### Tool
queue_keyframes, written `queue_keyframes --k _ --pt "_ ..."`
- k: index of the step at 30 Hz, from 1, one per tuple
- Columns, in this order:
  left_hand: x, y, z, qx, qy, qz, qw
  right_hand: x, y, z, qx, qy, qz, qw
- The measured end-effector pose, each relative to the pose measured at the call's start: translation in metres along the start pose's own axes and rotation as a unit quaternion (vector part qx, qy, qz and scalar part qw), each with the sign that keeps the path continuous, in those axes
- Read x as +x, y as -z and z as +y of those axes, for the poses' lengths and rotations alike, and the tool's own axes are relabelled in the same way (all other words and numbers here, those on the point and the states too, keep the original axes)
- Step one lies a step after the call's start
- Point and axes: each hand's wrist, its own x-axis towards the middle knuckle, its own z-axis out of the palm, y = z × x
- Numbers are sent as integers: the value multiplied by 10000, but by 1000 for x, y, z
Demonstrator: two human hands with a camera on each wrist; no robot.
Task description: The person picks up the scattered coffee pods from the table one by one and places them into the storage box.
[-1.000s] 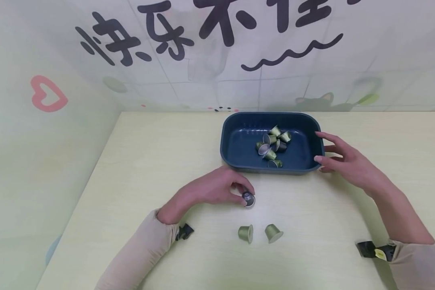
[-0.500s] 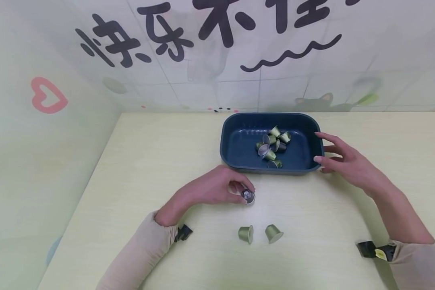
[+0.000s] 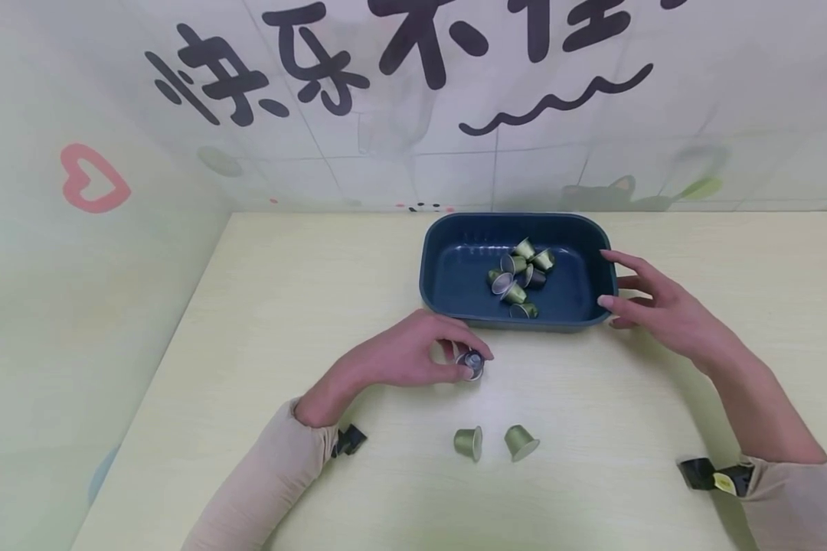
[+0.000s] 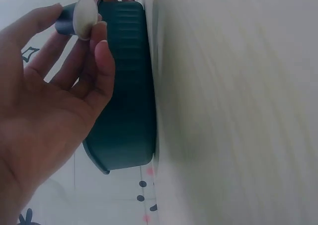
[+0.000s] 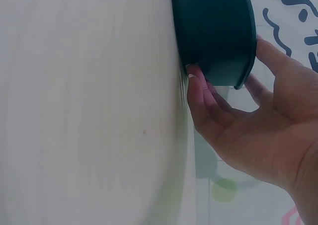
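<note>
My left hand (image 3: 413, 353) pinches a dark coffee capsule (image 3: 473, 363) between thumb and fingers, just in front of a dark blue bin (image 3: 448, 320). In the left wrist view the capsule (image 4: 69, 20) shows its pale foil lid and is clear of the tabletop. My right hand (image 3: 661, 306) holds the bin's right end, thumb and a finger at the rim, other fingers against the outer wall; in the right wrist view fingertips (image 5: 195, 76) reach the bin's lower edge. Several green and dark capsules (image 3: 514, 294) lie in a pile inside the bin.
Two green capsules, one on the left (image 3: 467, 443) and one on the right (image 3: 520, 442), lie on their sides on the pale table (image 3: 303, 306) in front of the bin. Behind the bin rises a white wall (image 3: 358, 176) with printed characters.
My left hand has moved slightly up toward the bin with the dark capsule, which has tilted in the fingers. The right hand and the bin stay in place.
</note>
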Motion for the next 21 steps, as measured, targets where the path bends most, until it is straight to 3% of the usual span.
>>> queue_keyframes --k 15,21 --pt "1 9 11 -683 -141 306 9971 -1 3 -4 32 -82 -57 9999" --pt "2 13 12 -717 -276 518 9957 -1 4 -4 110 -38 -118 9999"
